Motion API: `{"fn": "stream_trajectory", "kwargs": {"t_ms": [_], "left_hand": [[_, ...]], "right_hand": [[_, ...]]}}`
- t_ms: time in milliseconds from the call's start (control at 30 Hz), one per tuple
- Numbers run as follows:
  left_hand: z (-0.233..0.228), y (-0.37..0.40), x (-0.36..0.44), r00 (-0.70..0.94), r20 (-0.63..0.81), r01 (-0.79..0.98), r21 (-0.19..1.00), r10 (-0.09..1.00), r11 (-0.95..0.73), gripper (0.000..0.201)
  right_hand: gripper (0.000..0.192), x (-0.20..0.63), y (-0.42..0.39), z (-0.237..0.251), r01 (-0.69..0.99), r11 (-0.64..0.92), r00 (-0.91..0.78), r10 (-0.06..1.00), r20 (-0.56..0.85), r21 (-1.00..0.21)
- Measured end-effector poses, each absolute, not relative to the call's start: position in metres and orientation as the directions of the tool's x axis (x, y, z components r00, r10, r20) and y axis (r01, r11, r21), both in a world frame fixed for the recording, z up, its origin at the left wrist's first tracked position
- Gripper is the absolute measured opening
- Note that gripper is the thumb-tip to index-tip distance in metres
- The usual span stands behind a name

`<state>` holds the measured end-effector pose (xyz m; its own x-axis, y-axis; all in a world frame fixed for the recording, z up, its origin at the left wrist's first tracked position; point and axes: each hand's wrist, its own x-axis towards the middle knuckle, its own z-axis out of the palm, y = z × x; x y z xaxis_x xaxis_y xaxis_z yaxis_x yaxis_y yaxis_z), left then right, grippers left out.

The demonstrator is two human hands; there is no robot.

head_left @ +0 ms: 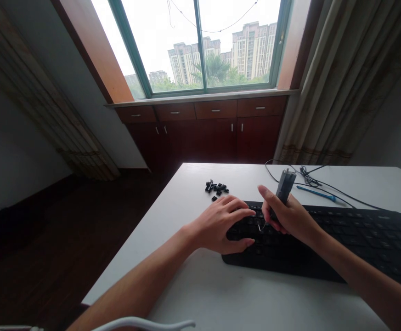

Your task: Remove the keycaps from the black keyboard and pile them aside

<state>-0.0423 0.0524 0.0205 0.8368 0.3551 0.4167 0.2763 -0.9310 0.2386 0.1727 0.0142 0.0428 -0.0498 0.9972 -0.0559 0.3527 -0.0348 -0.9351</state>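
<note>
A black keyboard (365, 234) lies on the white table, with its left end under both hands. My left hand (226, 223) rests on that end, thumb and fingers spread apart and holding nothing. In my closed right hand (285, 214) is a dark grey keycap puller (285, 184), its handle tilted up. Thin wire prongs at its lower end reach down to the keys beside my left fingertips. Whether the wires grip a key I cannot tell. Past my left hand lies a small pile of loose black keycaps (217, 187).
On the white table (186, 285), a slim blue tool (317, 193) lies behind the keyboard. A black cable (345, 187) runs loosely across the back right. A white curved piece (145, 323) shows at the bottom edge. Wooden cabinets (200, 138) stand under the window beyond.
</note>
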Motion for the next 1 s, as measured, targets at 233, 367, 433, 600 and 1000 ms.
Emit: {"fn": "stream_trajectory", "kwargs": {"t_ms": [233, 367, 433, 600, 1000], "left_hand": [[0.018, 0.053, -0.04, 0.802, 0.482, 0.247, 0.27, 0.353, -0.931, 0.027], [0.016, 0.052, -0.038, 0.786, 0.494, 0.253, 0.293, 0.372, -0.922, 0.025], [0.016, 0.052, -0.037, 0.781, 0.501, 0.253, 0.291, 0.372, -0.923, 0.023], [0.018, 0.051, -0.037, 0.795, 0.503, 0.235, 0.262, 0.34, -0.936, 0.019], [0.018, 0.052, -0.037, 0.795, 0.515, 0.209, 0.261, 0.319, -0.942, 0.017]], "right_hand": [[0.073, 0.169, 0.011, 0.037, 0.371, -0.032, -0.063, 0.996, -0.059, -0.928], [0.073, 0.167, 0.01, 0.035, 0.401, -0.007, -0.077, 0.996, -0.041, -0.916], [0.073, 0.167, 0.009, 0.035, 0.413, -0.01, -0.074, 0.996, -0.045, -0.911], [0.072, 0.165, 0.008, 0.036, 0.421, -0.021, -0.07, 0.996, -0.056, -0.907], [0.069, 0.157, 0.002, 0.042, 0.366, -0.172, 0.031, 0.985, -0.172, -0.914]]}}
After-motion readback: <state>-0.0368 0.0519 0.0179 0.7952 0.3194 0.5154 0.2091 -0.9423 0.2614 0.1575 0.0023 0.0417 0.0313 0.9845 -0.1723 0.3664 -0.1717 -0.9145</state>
